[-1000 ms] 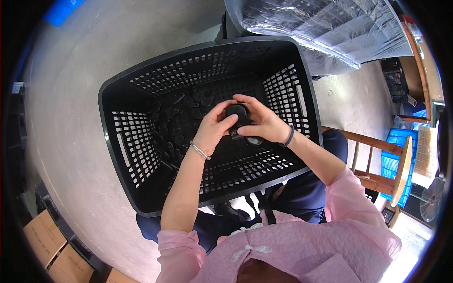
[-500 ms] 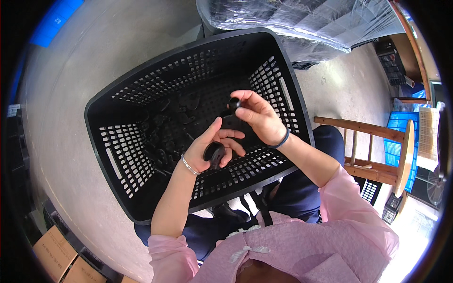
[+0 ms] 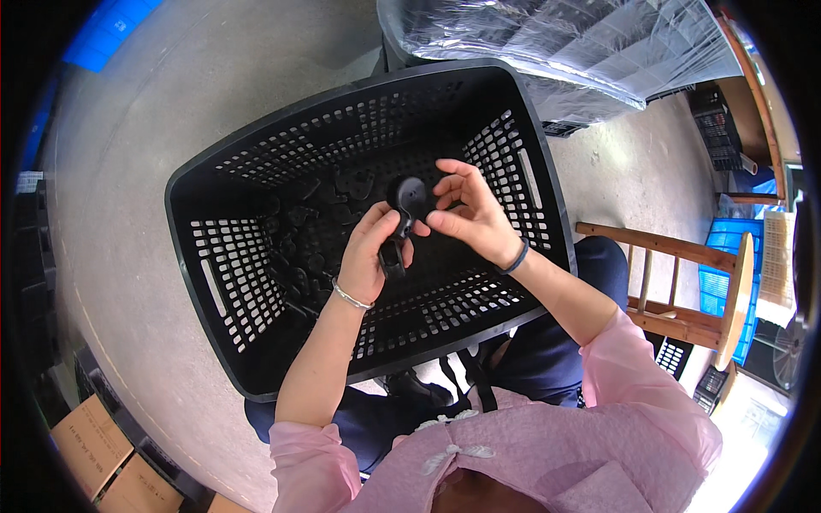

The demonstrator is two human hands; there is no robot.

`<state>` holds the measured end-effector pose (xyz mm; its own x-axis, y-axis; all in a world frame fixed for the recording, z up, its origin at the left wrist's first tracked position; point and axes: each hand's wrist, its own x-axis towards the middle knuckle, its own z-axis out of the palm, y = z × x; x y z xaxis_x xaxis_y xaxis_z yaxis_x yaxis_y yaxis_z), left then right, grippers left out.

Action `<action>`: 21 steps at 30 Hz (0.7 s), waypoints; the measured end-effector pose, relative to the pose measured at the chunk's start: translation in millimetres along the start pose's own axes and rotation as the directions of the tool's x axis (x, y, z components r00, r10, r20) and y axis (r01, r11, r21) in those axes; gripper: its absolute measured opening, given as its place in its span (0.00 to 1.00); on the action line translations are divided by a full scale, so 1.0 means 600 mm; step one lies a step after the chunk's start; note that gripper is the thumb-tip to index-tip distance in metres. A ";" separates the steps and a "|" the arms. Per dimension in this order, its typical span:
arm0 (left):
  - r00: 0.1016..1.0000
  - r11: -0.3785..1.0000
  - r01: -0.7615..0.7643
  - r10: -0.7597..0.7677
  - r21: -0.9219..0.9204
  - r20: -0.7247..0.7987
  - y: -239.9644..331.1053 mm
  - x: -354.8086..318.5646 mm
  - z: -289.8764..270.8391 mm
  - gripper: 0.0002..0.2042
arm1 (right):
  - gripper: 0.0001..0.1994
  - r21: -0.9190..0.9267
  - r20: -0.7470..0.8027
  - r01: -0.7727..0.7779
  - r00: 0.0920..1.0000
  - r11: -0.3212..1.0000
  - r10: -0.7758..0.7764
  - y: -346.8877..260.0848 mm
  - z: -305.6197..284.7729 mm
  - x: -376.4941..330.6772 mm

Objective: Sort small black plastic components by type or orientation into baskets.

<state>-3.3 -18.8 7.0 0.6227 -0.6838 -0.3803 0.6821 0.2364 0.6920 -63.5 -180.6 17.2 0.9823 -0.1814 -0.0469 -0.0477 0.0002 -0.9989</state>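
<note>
Over the basket, my left hand [image 3: 372,248] is closed around a black plastic part. The part has a round, flat disc [image 3: 411,195] at its upper end, and a narrower, forked-looking piece [image 3: 393,259] hangs below the fingers. Whether these are one piece or two joined together, I cannot tell. Just right of the disc is my right hand [image 3: 475,214], its fingers curved and apart with nothing visible in them. Its thumb tip comes close to the disc's edge. Beneath both hands, the black slotted basket [image 3: 192,282] holds several similar dark parts [image 3: 295,248], mostly heaped on its left side.
The basket stands against my knees. A wooden stool [image 3: 684,321] lies to the right, with blue crates [image 3: 727,265] behind it. Plastic-wrapped goods [image 3: 556,51] stand beyond the basket's far side. Cardboard boxes [image 3: 92,445] sit at the lower left.
The round part in my left palm has been turned so its disc points up. My right hand has let go of the small dark piece it pinched, and its fingers have spread.
</note>
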 end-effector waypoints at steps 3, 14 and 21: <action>0.988 0.991 0.096 -0.106 0.095 0.112 -0.002 -0.008 0.008 0.15 | 0.15 -0.414 0.072 0.171 0.985 0.894 -0.155 -0.025 0.011 0.011; 0.988 0.995 0.085 -0.077 -0.057 0.131 -0.002 -0.002 0.001 0.15 | 0.14 0.238 0.206 -0.185 0.969 0.953 0.137 0.003 -0.001 0.013; 0.982 0.986 0.168 -0.167 0.008 -0.087 0.008 -0.003 -0.008 0.14 | 0.17 -0.522 0.147 0.384 0.920 0.762 -0.363 -0.019 -0.009 0.011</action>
<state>0.7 -13.0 8.2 0.5311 -0.6508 -0.5426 0.7741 0.1123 0.6231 -57.4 -187.3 28.3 0.9479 -0.0222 0.3178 0.2461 -0.5827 -0.7746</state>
